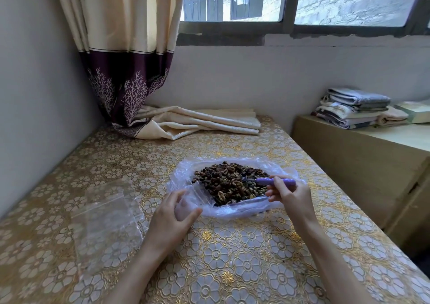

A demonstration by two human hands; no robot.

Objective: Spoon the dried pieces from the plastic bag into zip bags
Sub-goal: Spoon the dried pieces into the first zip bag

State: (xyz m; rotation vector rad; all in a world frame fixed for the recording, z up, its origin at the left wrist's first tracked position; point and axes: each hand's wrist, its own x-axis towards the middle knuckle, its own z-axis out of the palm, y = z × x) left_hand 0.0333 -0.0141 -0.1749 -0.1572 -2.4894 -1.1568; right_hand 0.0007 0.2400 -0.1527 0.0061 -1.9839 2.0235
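At centre frame, my right hand [288, 195] grips a purple spoon [275, 182] dipped into the dried pieces [229, 182] heaped in the plastic bag [186, 178]; my left hand [173, 215] pinches a zip bag [197, 195] at its edge. Spare zip bags [107, 224] lie flat lower left, apparently unfilled; nearly all remains.

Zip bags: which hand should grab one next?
Left hand: the zip bags lie just beside it, and the right hand already grips the purple spoon in the dried pieces.

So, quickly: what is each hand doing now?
Left hand: pinches the edge of the plastic bag.
Right hand: holds the purple spoon in the dried pieces.
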